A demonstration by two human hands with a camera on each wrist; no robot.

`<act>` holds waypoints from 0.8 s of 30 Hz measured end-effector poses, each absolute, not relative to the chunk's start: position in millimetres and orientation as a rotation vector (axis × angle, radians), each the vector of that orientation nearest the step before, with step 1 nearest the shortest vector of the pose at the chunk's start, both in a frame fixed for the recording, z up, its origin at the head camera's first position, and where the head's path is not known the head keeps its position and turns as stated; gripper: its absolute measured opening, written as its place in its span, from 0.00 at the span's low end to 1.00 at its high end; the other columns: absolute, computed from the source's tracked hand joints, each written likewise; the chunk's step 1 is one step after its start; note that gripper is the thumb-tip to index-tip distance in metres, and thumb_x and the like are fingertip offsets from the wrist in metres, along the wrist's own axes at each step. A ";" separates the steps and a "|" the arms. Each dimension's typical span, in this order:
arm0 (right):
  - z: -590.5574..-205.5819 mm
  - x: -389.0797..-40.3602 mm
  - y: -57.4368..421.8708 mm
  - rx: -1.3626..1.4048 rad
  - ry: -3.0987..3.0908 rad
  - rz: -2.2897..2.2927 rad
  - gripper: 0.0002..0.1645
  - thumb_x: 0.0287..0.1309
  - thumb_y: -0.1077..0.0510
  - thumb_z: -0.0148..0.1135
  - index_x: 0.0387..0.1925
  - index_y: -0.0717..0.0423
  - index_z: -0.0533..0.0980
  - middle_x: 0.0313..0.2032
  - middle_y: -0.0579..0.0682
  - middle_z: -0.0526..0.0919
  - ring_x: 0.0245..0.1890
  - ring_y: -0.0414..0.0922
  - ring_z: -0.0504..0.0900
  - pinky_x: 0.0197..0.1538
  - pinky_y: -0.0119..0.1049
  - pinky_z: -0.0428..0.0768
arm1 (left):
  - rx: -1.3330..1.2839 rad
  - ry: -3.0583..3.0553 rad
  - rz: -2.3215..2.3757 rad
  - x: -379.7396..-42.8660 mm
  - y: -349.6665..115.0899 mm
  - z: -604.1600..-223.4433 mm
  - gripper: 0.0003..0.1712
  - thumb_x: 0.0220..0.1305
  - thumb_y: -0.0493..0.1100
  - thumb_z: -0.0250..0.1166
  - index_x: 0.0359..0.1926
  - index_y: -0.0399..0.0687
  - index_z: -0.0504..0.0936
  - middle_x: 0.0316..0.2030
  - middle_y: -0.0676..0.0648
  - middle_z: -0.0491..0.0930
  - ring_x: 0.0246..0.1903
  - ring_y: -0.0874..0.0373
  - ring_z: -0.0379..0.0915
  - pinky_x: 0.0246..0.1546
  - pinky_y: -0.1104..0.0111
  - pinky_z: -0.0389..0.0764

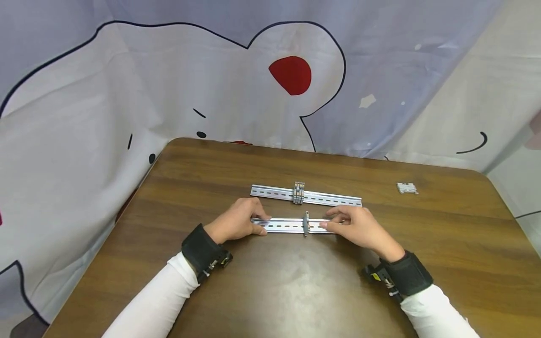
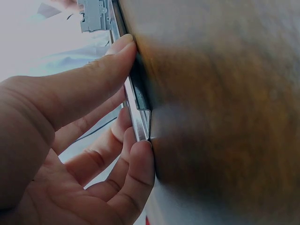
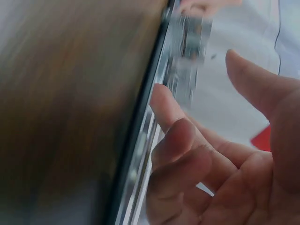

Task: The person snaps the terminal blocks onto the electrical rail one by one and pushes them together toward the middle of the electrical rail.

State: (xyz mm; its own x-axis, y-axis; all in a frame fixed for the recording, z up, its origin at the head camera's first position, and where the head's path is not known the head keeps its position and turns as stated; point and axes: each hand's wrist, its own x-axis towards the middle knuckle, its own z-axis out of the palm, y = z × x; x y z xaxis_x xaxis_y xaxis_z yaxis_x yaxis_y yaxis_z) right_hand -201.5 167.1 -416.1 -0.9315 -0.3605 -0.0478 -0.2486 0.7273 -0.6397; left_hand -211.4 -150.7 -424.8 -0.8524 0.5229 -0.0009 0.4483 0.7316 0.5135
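Observation:
A slotted metal DIN rail (image 1: 285, 226) lies across the table, nearer the person, with one grey terminal block (image 1: 306, 224) upright on it right of the middle. My left hand (image 1: 243, 219) grips its left end, thumb along the near edge and fingers round the far side, as the left wrist view confirms. Over the right end is my right hand (image 1: 354, 225), which hides that end. In the right wrist view its thumb (image 3: 253, 82) stands raised away from the rail, while the loosely bent fingers (image 3: 164, 105) are right at the rail's edge.
Behind lies a second DIN rail (image 1: 270, 192), roughly parallel, bearing several terminal blocks (image 1: 298, 193) side by side. A loose terminal block (image 1: 406, 188) lies flat at the back right of the wooden table (image 1: 270, 286). A printed curtain (image 1: 203, 84) hangs along the back edge.

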 end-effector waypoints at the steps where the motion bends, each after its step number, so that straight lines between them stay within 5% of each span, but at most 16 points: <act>1: -414.8 -201.5 175.5 -0.472 2.782 -0.963 0.26 0.57 0.41 0.67 0.49 0.54 0.82 0.32 0.47 0.92 0.30 0.40 0.86 0.34 0.34 0.78 | 0.785 2.786 0.771 -211.4 -150.9 -424.6 0.20 0.47 0.45 0.79 0.45 0.48 0.90 0.37 0.47 0.83 0.39 0.52 0.79 0.37 0.66 0.76; 6: -407.3 -211.5 221.0 -0.328 2.869 -0.802 0.29 0.61 0.37 0.61 0.49 0.57 0.82 0.32 0.50 0.91 0.32 0.43 0.85 0.35 0.36 0.76 | 0.790 2.790 0.785 -212.3 -153.7 -424.4 0.20 0.47 0.45 0.79 0.45 0.48 0.90 0.37 0.47 0.82 0.38 0.53 0.78 0.36 0.68 0.75; 11: -403.6 -233.7 256.9 -0.341 2.927 -0.652 0.28 0.62 0.45 0.64 0.53 0.63 0.79 0.39 0.59 0.88 0.39 0.53 0.84 0.39 0.45 0.78 | 0.802 2.790 0.803 -213.0 -156.2 -424.5 0.21 0.48 0.45 0.79 0.46 0.48 0.90 0.37 0.47 0.83 0.37 0.53 0.78 0.35 0.68 0.75; 17: -403.9 -269.6 285.7 -0.468 2.986 -0.437 0.28 0.60 0.52 0.66 0.59 0.62 0.75 0.58 0.70 0.77 0.58 0.70 0.66 0.55 0.66 0.58 | 0.809 2.787 0.829 -212.9 -155.4 -425.3 0.21 0.48 0.45 0.79 0.46 0.47 0.90 0.36 0.47 0.82 0.36 0.53 0.78 0.34 0.70 0.74; 24: -401.4 -295.4 325.6 -0.291 2.974 -0.434 0.30 0.74 0.45 0.43 0.64 0.61 0.70 0.61 0.72 0.73 0.62 0.73 0.57 0.56 0.71 0.47 | 0.835 2.778 0.852 -212.0 -151.1 -428.0 0.21 0.46 0.44 0.79 0.45 0.47 0.90 0.35 0.47 0.83 0.35 0.54 0.78 0.33 0.71 0.73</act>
State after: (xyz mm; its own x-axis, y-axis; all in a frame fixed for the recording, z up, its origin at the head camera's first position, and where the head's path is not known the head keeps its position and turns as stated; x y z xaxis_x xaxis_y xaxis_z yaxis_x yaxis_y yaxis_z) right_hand -295.4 325.6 -401.4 -0.9740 -0.2069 -0.0920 -0.1719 0.9402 -0.2941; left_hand -212.0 -151.1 -428.0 -0.8409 0.5392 0.0467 0.4727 0.6897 0.5485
